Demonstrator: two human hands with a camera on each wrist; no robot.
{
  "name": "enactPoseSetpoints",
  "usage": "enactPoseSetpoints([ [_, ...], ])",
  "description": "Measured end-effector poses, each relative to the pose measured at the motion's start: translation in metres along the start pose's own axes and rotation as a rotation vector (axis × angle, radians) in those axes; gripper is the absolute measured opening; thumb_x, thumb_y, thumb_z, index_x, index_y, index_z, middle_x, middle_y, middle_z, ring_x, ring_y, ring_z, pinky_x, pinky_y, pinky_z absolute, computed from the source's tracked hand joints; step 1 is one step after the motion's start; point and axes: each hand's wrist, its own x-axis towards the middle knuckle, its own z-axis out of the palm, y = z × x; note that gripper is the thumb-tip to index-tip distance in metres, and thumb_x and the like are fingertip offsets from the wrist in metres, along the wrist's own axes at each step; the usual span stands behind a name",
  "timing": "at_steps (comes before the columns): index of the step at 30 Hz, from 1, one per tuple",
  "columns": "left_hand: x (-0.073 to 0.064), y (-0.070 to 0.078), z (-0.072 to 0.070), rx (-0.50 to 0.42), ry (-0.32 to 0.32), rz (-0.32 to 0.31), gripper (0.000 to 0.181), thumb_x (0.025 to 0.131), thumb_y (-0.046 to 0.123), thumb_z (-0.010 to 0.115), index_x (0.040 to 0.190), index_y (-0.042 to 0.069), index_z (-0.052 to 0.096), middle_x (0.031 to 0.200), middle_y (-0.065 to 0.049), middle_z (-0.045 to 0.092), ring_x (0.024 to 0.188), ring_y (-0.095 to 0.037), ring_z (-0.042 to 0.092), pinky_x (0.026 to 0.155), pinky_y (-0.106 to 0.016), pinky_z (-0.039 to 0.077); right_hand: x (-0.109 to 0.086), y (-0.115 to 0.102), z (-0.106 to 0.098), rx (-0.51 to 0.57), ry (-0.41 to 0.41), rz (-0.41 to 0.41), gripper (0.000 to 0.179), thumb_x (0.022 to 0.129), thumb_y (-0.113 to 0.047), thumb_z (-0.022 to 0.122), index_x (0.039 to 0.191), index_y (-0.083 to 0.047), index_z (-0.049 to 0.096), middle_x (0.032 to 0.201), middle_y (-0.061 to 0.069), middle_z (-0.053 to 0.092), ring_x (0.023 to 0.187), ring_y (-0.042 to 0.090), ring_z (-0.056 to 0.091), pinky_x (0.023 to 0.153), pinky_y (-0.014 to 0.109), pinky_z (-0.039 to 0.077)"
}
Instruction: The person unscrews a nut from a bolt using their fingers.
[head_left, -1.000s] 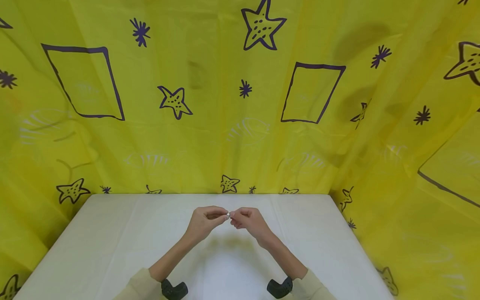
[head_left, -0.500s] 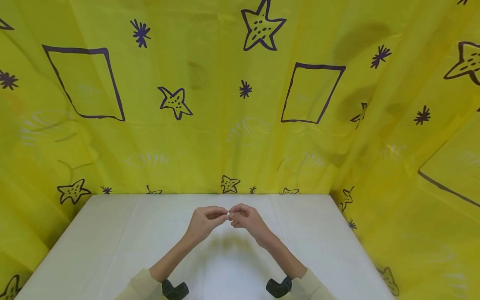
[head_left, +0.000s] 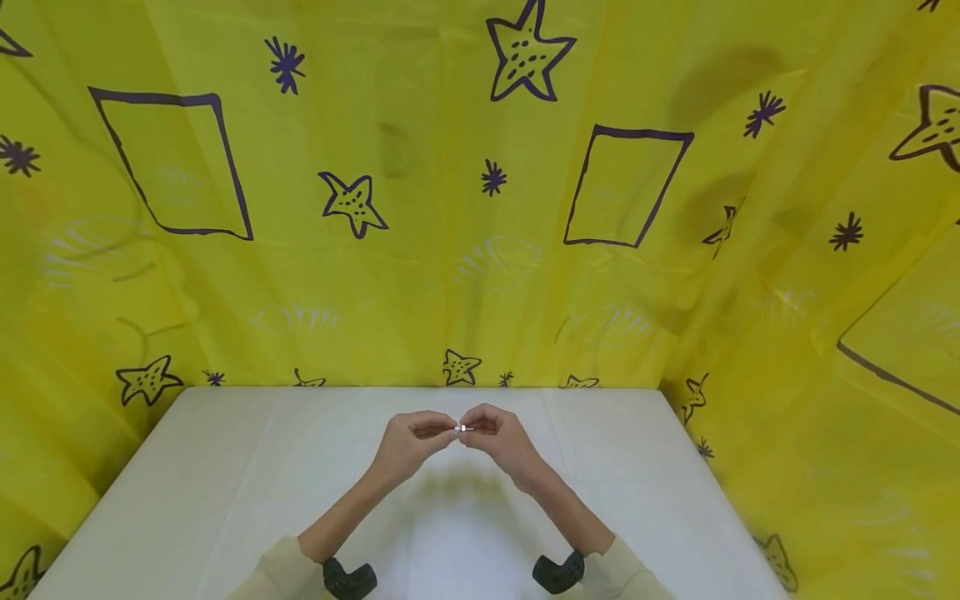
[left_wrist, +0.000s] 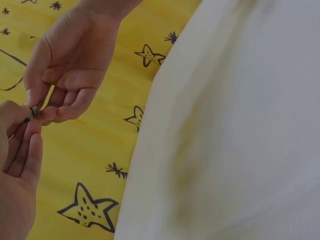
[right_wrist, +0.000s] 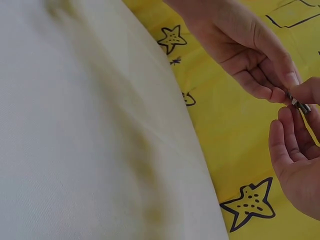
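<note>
Above the table, both hands meet at a small metal bolt (right_wrist: 304, 107) with a nut (head_left: 463, 427) on it. My left hand (head_left: 407, 446) pinches one end of the bolt between thumb and fingertips, which hide that end. From the other side, the thumb and forefinger of my right hand (head_left: 504, 437) pinch around the nut, and the threaded end points into the right palm. In the left wrist view the bolt (left_wrist: 33, 112) shows only as a dark metallic bit between the fingertips. The other fingers of the right hand (right_wrist: 300, 170) are loosely bent.
A white-covered table (head_left: 300, 467) lies beneath the hands, their soft shadow on it. Yellow curtains (head_left: 420, 275) with drawn stars and rectangles rise behind the table and along both sides. Dark wrist devices (head_left: 349, 579) sit near the beige sleeves (head_left: 279, 573).
The right thumb and forefinger have spread and shifted around the nut, so the nut and threaded end now show more plainly. The left hand has kept its hold in place.
</note>
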Motion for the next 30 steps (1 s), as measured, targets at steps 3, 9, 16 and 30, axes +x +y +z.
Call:
enactPoseSetpoints([
  [3,0.0004,-0.001,0.0001,0.003,0.009,-0.006,0.01,0.089,-0.004,0.071,0.099,-0.006,0.073,0.095,-0.016,0.073,0.089,-0.025,0.071,0.081,-0.03,0.058,0.0,-0.0006,0.0003,-0.002,-0.007,-0.024,0.018,0.092,-0.007,0.071,0.107,0.001,0.064,0.098,0.006,0.066,0.091,0.022,0.066,0.087,0.037,0.055],
  [9,0.0008,-0.0017,0.0018,-0.01,0.013,-0.009,0.01,0.089,-0.003,0.072,0.098,-0.006,0.074,0.095,-0.016,0.073,0.089,-0.023,0.071,0.081,-0.03,0.058,-0.0011,-0.0012,-0.0013,0.026,-0.014,-0.025,0.028,0.095,-0.01,0.068,0.116,0.003,0.055,0.107,0.013,0.06,0.094,0.03,0.065,0.086,0.032,0.055],
  [16,0.0016,0.0006,0.0042,-0.01,0.011,-0.002,0.01,0.09,-0.002,0.071,0.099,-0.005,0.074,0.094,-0.015,0.073,0.087,-0.023,0.071,0.08,-0.03,0.058,0.0,-0.0015,-0.0017,0.022,0.015,0.037,0.028,0.098,-0.023,0.065,0.103,0.004,0.067,0.087,0.01,0.069,0.081,0.026,0.066,0.079,0.032,0.058],
  [30,0.0017,0.0051,0.0015,0.012,0.028,-0.036,0.01,0.09,-0.003,0.071,0.099,-0.006,0.073,0.095,-0.015,0.073,0.09,-0.025,0.07,0.083,-0.031,0.057,-0.0017,-0.0016,-0.0002,-0.001,0.017,-0.095,0.019,0.092,-0.004,0.071,0.109,0.002,0.066,0.104,0.01,0.065,0.096,0.024,0.063,0.085,0.026,0.055],
])
